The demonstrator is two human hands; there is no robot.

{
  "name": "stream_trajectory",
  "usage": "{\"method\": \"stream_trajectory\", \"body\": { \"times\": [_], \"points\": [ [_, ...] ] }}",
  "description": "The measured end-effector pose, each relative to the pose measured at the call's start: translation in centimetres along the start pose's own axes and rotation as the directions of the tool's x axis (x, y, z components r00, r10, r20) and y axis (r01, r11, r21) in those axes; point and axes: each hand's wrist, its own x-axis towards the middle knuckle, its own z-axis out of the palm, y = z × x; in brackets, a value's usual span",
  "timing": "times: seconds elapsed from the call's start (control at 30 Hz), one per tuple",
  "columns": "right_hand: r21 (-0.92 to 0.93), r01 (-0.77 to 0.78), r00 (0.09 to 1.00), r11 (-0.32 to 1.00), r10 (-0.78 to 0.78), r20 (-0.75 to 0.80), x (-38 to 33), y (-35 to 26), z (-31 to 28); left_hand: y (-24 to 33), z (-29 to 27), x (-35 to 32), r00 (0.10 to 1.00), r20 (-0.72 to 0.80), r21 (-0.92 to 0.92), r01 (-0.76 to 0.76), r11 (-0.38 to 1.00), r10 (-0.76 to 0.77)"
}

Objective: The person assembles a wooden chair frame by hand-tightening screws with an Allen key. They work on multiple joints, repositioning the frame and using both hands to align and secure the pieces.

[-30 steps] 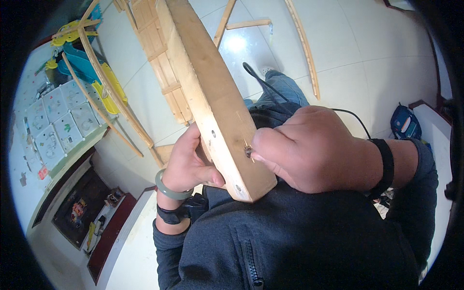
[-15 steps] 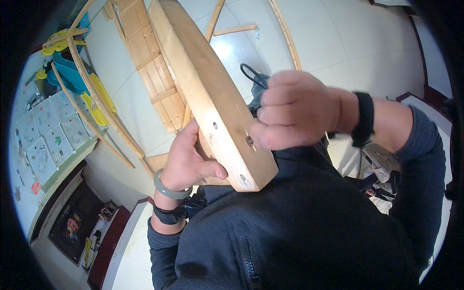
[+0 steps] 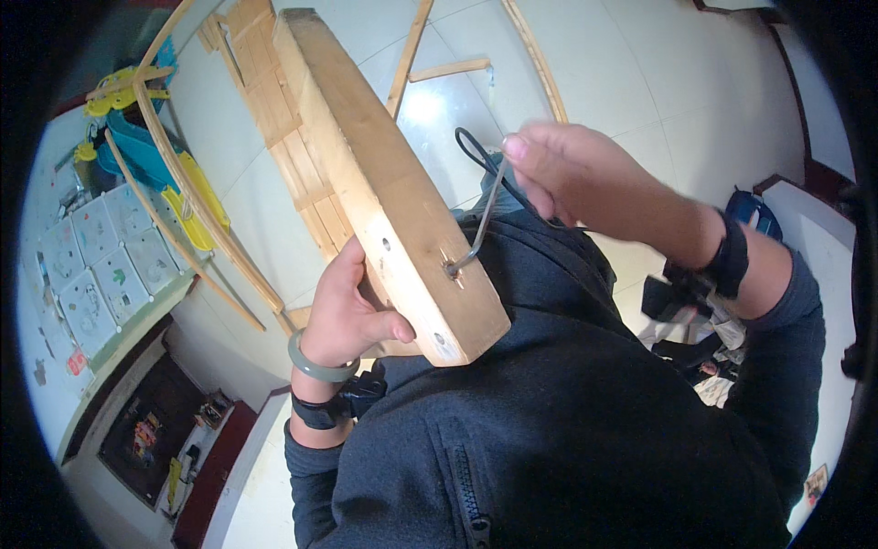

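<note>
A thick wooden beam slants away from my body, its near end against my dark jacket. My left hand grips the beam's left side near that end, thumb across the pale edge face, which has round holes. Out of a splintered hole in the beam's broad face rises an L-shaped hex key, bent close to the wood. Its upper tip is pinched between the thumb and fingers of my right hand. How deep the key sits in the hole is hidden.
A slatted wooden panel lies beyond the beam on the tiled floor. Curved wooden strips stand to the left, near a blue and yellow plastic item. A black cord loop shows by my leg. Several thin wooden pieces lie farther off.
My right hand has moved up and away from the splintered hole, and the hex key now shows between hand and wood. The beam's near end has shifted slightly left.
</note>
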Motion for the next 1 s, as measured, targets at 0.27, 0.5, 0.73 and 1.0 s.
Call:
{"method": "stream_trajectory", "body": {
  "times": [0.27,0.5,0.73,1.0],
  "points": [
    [0.196,-0.47,0.874,0.86,0.424,0.236,2.9,1.7,-1.8,0.1,0.0,-0.4,1.0,0.002,-0.002,-0.03,1.0,0.03],
    [0.016,-0.468,0.861,0.884,0.452,0.236,3.9,1.5,-2.1,-0.4,0.0,-0.3,0.998,0.051,-0.057,-0.037,0.998,0.04],
    [-0.008,-0.457,0.865,0.89,0.446,0.229,5.4,-0.4,-1.4,-0.5,0.6,-0.6,0.998,0.051,-0.031,-0.042,0.999,0.043],
    [-0.673,0.271,0.948,0.689,-0.314,0.06,7.9,-5.0,0.4,-0.6,1.5,-0.8,0.998,0.047,-0.015,-0.049,0.999,0.05]
  ]
}}
